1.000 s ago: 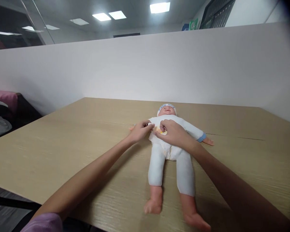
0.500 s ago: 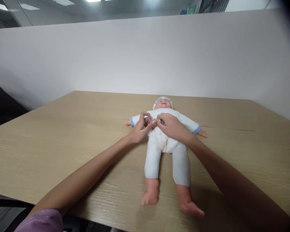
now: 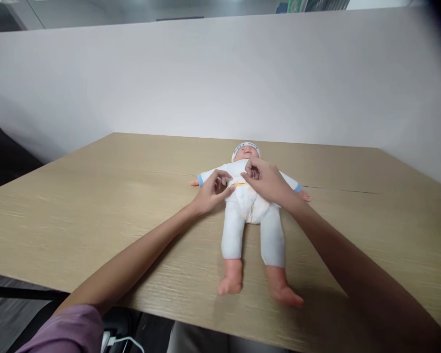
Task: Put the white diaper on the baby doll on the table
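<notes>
A baby doll [image 3: 273, 240] in a white suit with blue cuffs and a printed white headband lies on its back, feet toward me. Around its hips sits a white diaper [image 3: 250, 205] with a yellow-orange strip at the waist. My left hand [image 3: 213, 190] is at the left side of that waist, thumb on the diaper's edge and the other fingers curled beside it. Over the doll's belly, just above the waistband, my right hand [image 3: 266, 180] has its fingers curled in with the thumb close to them. Whatever lies between its fingertips is too small to make out.
The doll rests on a wide wooden table [image 3: 95, 211], backed by a pale partition [image 3: 206, 83]. Dark chair-like shapes [image 3: 7, 157] stand off the table's left side. A white cable [image 3: 128, 339] shows below the near edge.
My right hand has lifted away from the left hand, up toward the doll's chest, uncovering the orange strip. The left hand stays at the waist. The view has tilted down slightly.
</notes>
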Demonstrator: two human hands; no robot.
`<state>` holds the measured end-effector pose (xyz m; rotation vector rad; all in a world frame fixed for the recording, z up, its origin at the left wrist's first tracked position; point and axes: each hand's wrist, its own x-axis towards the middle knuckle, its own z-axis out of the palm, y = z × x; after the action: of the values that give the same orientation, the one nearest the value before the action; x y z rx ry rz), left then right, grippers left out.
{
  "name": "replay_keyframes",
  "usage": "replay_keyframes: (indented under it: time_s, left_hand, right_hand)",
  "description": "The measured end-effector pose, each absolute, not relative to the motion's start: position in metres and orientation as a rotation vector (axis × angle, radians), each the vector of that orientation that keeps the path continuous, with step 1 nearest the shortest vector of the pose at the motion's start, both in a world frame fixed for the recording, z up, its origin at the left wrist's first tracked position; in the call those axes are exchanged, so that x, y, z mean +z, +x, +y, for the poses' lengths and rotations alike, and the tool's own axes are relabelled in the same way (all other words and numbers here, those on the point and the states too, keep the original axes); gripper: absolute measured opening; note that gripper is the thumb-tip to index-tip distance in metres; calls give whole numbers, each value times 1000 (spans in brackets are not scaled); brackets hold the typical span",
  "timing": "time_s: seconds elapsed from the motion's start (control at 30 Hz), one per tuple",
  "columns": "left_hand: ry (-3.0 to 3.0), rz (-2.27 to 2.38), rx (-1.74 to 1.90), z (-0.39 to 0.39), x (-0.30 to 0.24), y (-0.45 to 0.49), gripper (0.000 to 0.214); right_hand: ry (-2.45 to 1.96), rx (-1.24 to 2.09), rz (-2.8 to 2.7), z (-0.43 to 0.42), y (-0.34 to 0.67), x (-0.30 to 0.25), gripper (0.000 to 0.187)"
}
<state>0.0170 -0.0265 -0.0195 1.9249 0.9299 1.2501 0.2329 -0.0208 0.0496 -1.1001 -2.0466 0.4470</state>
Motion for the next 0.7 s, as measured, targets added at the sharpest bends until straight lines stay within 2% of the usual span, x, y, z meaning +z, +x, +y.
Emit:
replay_keyframes:
  time_s: [0.13,0.2,0.3,0.37,0.43,0.57,0.7]
  left_hand:
    - [2174,906,1363,-81,13,23,15]
    - [2348,841,1139,-113,21,27,13]
    - [2545,857,686,-143,15,31,21]
    - [2584,972,564,-146,5,33,24]
    - [2522,1127,602,-139,-1,34,24]
    - [2257,1348,609,-120,4,42,26]
    - [2327,1549,559,-113,2,53,27]
  right_hand:
    - [-1023,476,-2012,-84,245,61,19]
    - [-1010,581,-2075,-118,258,55,16]
    - [-1073,702,-2221,-149,279,30,11]
    - [-1186,613,-2287,-153,291,12,10]
    - [-1314,468,-2285,-147,298,0,10]
    - [-1465,237,-2279,-131,291,-6,11]
    - [-1499,-20,-2312,-131,273,-13,16]
